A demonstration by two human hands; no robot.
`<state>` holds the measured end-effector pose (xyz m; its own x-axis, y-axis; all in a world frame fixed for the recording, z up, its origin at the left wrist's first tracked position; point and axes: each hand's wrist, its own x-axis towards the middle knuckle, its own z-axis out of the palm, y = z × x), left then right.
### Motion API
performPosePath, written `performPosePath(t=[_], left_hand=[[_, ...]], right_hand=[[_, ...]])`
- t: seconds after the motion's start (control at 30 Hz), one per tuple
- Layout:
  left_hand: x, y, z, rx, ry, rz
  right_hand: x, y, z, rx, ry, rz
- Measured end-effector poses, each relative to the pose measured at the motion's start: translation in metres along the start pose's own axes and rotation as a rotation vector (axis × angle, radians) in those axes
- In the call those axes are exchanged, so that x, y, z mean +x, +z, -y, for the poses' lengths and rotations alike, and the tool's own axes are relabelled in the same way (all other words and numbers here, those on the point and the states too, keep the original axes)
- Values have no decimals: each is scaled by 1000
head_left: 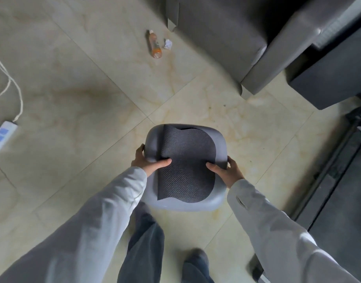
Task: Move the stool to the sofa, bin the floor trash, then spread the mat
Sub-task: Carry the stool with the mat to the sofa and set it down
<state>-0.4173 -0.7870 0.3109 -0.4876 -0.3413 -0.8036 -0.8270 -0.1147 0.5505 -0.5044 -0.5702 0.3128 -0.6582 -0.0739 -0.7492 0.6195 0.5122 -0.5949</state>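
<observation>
Left hand [149, 162] and right hand [228, 170] are clamped on opposite edges of the grey plastic stool [185, 166], thumbs pressed on top, fingers curled under the rim. A dark textured mat [185, 164] is pinned on the seat beneath both thumbs, one corner folded over. Whether the stool is lifted clear of the tiled floor [73, 99] cannot be told.

The grey sofa [226, 37] is seen ahead and to the right of the hands, well apart from the stool, so the first step is judged under way and not finished.

Ahead of the hands, near the sofa's base, a plastic bottle [154, 44] with orange contents is lying on its side, a crumpled scrap of paper [167, 44] just beside it. Both are yet to be binned. The mat is yet to be spread.

No bin is seen in view.
</observation>
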Motion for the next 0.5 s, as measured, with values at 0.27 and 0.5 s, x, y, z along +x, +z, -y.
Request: performPosePath(t=[0.27,0.5], left_hand=[[59,-40,-78,88,23,51],[131,-45,-161,177,19,77]], right_hand=[[41,21,65,62,71,-36],[115,21,126,123,96,-65]])
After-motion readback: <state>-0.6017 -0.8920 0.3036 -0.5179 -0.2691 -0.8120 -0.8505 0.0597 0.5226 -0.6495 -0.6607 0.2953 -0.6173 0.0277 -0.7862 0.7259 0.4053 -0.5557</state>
